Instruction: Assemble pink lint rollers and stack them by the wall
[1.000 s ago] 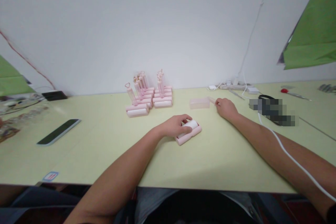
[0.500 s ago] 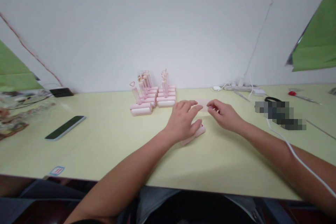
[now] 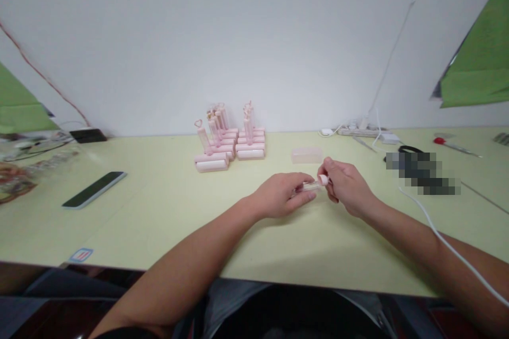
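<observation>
Head view: your left hand [image 3: 284, 197] and right hand [image 3: 345, 186] meet mid-table, each pinched shut on one end of a slim pink piece [image 3: 314, 185], likely to keep it level. The clear cover [image 3: 307, 155] lies at twelve o'clock. Half a second ago your left hand lay spread near that cover; now it's drawn back, gripping.

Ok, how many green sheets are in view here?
2. The left green sheet hangs at the left edge; the right green sheet at the upper right edge. More may lie outside view.
</observation>
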